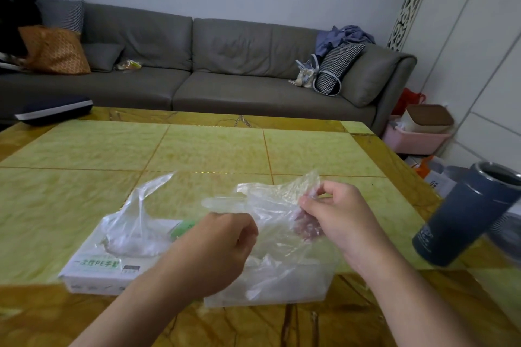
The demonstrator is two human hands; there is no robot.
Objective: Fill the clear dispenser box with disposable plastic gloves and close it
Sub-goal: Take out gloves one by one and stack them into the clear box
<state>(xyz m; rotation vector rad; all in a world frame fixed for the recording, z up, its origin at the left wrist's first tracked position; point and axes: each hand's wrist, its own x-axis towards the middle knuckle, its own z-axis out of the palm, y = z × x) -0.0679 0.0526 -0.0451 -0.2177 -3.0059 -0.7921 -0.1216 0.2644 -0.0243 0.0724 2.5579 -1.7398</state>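
1. Gloves (270,205): thin clear film, near weightless, limp, clingy; bunched over clear dispenser box (282,287) at table's near edge.
2. Right hand (335,214) pinches film's edge; left hand (222,245) curled, grip unclear.
3. Best hold: gathered bunch, not a single layer.

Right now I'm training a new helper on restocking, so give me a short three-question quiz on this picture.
1. True or false: the right hand pinches a plastic glove.
2. What stands at the table's right edge? A) blue tumbler B) red kettle C) glass jar
3. Which box lies further left: the white glove pack or the clear box?

Key: 1 true; 2 A; 3 the glove pack.
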